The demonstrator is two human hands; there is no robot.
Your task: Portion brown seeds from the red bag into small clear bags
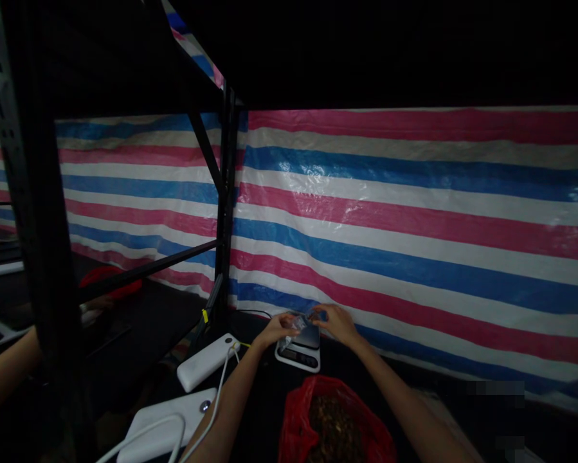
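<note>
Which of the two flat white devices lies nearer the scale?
The farther one from the camera, just left of the scale; the other white device lies lower in view, nearer the camera.

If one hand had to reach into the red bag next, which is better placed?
Probably the right hand: the left hand seems to hold clear plastic above the scale, and the red bag lies nearer the right forearm. What the right fingers pinch is unclear.
</note>
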